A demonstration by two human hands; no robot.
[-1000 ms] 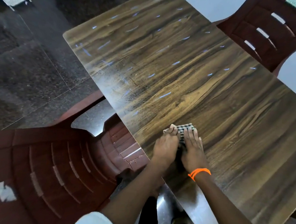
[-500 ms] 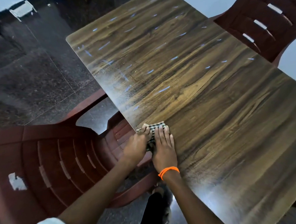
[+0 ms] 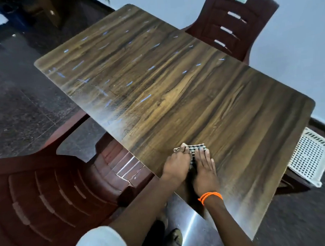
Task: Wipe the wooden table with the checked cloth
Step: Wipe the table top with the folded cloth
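Note:
A small black-and-white checked cloth (image 3: 197, 148) lies on the wooden table (image 3: 175, 95) near its front left edge. Both of my hands lie side by side on it. My left hand (image 3: 176, 164) covers the cloth's left part, its fingers bent over the cloth's near corner. My right hand (image 3: 204, 169), with an orange band at the wrist, presses flat on the cloth with straight fingers. Only the far strip of the cloth shows beyond my fingertips. Pale streaks mark the far half of the table top.
A dark red plastic chair (image 3: 48, 194) stands close against the table's left edge. A second red chair (image 3: 231, 23) stands at the far side by the pale wall. A white perforated basket (image 3: 308, 156) sits on the floor at the right. The floor is dark stone.
Both hands and the cloth slid left to the table's edge, then came back right a little. The view has pulled back, showing the table's right corner and the basket.

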